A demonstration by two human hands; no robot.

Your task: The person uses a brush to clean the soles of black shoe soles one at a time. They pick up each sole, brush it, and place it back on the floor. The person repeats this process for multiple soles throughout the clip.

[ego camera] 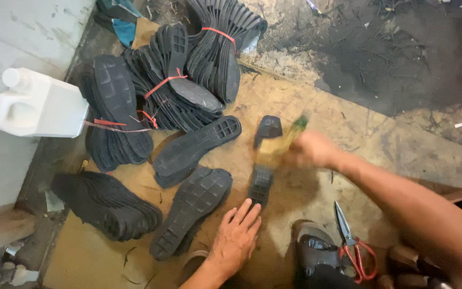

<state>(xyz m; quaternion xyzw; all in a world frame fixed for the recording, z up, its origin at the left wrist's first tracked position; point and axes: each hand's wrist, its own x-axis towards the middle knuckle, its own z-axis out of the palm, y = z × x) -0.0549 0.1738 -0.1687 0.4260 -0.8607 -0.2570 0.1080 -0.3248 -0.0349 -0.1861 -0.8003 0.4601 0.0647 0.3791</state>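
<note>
the left hand (236, 238) is lying flat, released, fingertips pinning a black shoe sole (263, 160) to the board (316, 107); the blurred right hand (312, 150) is grasping a brush (276, 143) over it.

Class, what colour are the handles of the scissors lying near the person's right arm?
Red: the scissors have red handles, clearest in the head view.

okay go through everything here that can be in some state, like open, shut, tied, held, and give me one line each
Left hand: flat, fingertips pressing the near end of a black sole.
Right hand: blurred, closed around a brush over that sole.
Sole: lying flat on the board, partly hidden by the brush.
Sole bundles: stacked, tied with red bands.
White jug: capped, lying on its side.
Red-handled snips: blades shut, lying unused.
</note>
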